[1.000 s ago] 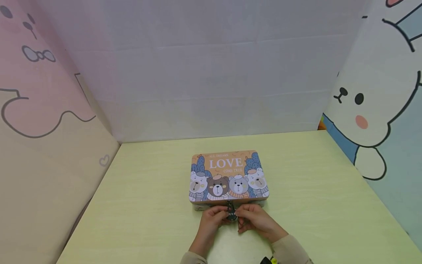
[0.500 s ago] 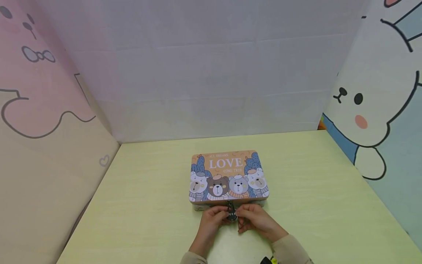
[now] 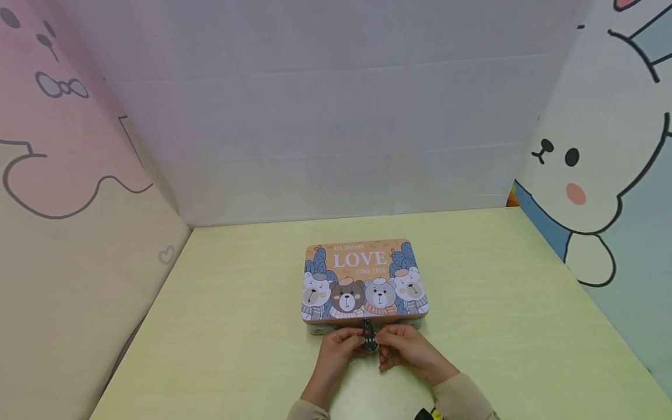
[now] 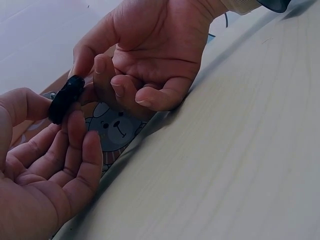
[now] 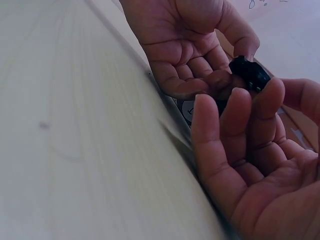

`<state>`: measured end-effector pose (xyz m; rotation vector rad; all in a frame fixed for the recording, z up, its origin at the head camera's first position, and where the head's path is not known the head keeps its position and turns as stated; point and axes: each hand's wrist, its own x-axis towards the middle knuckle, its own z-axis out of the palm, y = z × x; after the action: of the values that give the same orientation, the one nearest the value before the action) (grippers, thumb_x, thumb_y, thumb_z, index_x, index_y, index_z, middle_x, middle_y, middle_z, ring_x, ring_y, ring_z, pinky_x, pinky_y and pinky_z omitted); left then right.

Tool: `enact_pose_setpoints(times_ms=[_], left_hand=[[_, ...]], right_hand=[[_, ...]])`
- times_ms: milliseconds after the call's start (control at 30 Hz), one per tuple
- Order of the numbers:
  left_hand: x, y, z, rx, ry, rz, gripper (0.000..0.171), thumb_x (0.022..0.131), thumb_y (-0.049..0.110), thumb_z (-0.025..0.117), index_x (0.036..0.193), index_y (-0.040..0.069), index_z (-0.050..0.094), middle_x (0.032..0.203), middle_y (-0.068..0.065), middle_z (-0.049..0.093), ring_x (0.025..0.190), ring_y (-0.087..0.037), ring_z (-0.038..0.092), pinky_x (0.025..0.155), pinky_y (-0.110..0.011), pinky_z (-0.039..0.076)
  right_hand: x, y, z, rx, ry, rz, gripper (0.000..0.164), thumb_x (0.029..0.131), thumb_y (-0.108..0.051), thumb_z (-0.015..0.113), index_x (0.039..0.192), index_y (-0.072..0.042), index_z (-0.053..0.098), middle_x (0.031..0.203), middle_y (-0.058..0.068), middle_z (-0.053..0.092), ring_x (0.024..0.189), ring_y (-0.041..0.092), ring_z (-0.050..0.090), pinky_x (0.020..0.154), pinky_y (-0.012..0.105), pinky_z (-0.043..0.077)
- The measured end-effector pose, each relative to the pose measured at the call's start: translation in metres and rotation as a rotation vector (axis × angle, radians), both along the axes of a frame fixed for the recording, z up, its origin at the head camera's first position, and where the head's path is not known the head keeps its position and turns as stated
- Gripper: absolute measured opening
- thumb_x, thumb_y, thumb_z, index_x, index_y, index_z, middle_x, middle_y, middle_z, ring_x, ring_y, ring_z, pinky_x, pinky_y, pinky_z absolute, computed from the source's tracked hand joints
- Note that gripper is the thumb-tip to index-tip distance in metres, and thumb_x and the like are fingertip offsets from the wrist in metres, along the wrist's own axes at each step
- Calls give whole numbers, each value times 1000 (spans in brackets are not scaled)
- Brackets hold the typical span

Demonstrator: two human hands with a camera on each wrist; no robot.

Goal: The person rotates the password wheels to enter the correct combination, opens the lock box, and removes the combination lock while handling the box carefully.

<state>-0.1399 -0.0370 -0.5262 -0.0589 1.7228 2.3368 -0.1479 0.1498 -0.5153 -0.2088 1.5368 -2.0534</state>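
Observation:
A small black combination padlock hangs at the front of a closed rectangular tin box, whose lid shows bears, cacti and the word LOVE. From the left, my left hand pinches the padlock between thumb and fingers. On its other side my right hand pinches it too, thumb and index finger at its edge. The left wrist view has the padlock between both sets of fingertips. In the right wrist view the remaining fingers of my right hand are loosely bent. Its digits are too small to read.
The box stands on a pale yellow-green table. A white sheet closes off the back, and panels with cartoon animals flank both sides. By my right sleeve, a black and yellow item shows at the bottom edge.

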Motion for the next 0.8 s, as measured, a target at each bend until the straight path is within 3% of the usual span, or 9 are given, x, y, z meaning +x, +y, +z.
enact_pose_setpoints(times_ms=[800], left_hand=[[0,0,-2,12,5,-18,29,86,-6,58,107,-26,59,93,-8,72,66,-10,65,67,-24,57]], right_hand=[[0,1,0,-9,-2,-1,19,98,-5,51,86,-11,64,70,-2,58,65,11,62,64,32,60]])
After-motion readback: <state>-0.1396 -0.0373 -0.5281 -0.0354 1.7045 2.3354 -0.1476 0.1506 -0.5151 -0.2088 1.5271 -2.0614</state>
